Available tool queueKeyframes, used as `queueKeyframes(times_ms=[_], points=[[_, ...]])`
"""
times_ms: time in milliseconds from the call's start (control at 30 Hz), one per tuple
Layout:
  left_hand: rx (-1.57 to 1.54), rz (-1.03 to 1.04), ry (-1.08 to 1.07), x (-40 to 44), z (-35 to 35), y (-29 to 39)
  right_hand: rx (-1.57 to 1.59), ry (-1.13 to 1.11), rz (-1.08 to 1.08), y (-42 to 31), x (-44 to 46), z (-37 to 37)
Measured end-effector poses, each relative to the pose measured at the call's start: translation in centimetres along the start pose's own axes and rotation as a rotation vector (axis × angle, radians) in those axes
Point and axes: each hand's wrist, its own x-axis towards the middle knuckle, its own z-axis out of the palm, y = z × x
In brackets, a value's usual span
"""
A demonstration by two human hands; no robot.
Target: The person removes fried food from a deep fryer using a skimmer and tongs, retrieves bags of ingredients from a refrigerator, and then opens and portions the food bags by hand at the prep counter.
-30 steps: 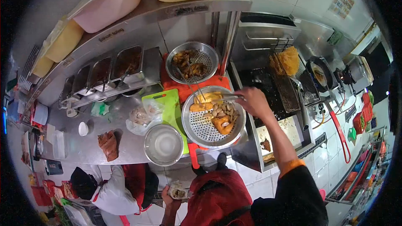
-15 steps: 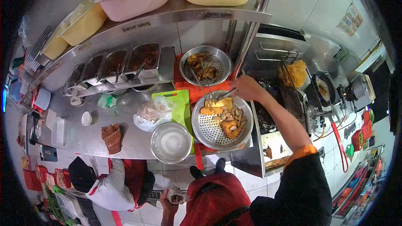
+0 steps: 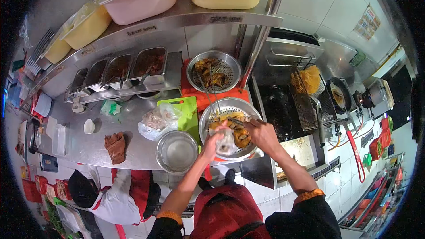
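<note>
Over the lower perforated metal bowl [image 3: 206, 126], my left hand [image 3: 214, 142] is closed round a clear plastic bag [image 3: 226, 144]. My right hand [image 3: 262, 133] grips metal tongs [image 3: 237, 121] at the bowl's right side, their tips close to the bag's opening. Fried pieces [image 3: 242, 137] lie in the bowl, partly hidden by the bag and hands. Behind it, an upper perforated bowl [image 3: 227, 67] holds darker fried pieces [image 3: 218, 79], with another pair of tongs [image 3: 202, 81] leaning across its front rim.
A steel bowl [image 3: 177, 152], a green cutting board [image 3: 190, 114] and a bag of pale food [image 3: 159, 119] lie left. Right are the fryer [image 3: 276, 106], its baskets [image 3: 305, 110] and a pan [image 3: 340, 94]. A co-worker [image 3: 113, 194] stands lower left.
My left hand has risen from beside the red apron to the lower perforated bowl, bringing the plastic bag. My right hand has moved down with the tongs toward the bag.
</note>
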Motion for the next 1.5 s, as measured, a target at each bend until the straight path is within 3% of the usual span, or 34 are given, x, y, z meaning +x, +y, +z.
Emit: queueKeyframes(times_ms=[67,200,367,600,667,800,867,1067,1133,1200,1300,1500], points=[[0.084,0.093,0.138,3.2,-1.6,-2.4,-0.028,-0.003,-0.003,0.1,0.2,-0.6],[0.218,0.184,0.166,3.9,-1.3,-3.2,-0.043,-0.061,-0.035,1.2,0.4,-0.3],[0.285,0.164,0.225,4.5,-1.2,-3.8,-0.096,-0.211,-0.045,2.6,1.5,-0.2],[0.319,0.048,0.277,4.4,-1.1,-3.5,-0.094,-0.150,-0.118,2.6,4.3,-2.9],[0.343,0.125,0.317,4.5,-1.3,-4.1,-0.148,-0.196,-0.236,3.4,5.4,-1.0],[0.321,0.268,0.319,3.9,-0.8,-3.3,-0.079,-0.271,-0.151,3.5,7.0,-2.8],[0.276,0.348,0.361,3.8,-0.8,-3.4,-0.023,-0.118,-0.165,3.1,6.5,-4.7],[0.207,0.341,0.401,4.1,-1.7,-3.7,-0.021,-0.072,0.070,3.5,2.7,-6.9],[0.275,0.321,0.423,3.6,-0.9,-2.9,0.166,0.141,0.151,3.6,1.4,-8.5],[0.144,0.301,0.459,3.2,-1.8,-3.4,0.248,0.240,0.477,2.8,-0.4,-10.8],[-0.076,0.169,0.409,0.3,0.4,-1.2,0.138,0.376,0.636,3.4,-3.2,-11.9],[-0.399,0.010,0.341,-3.7,1.0,-0.2,0.046,0.327,0.903,9.3,-6.9,-1.5]])
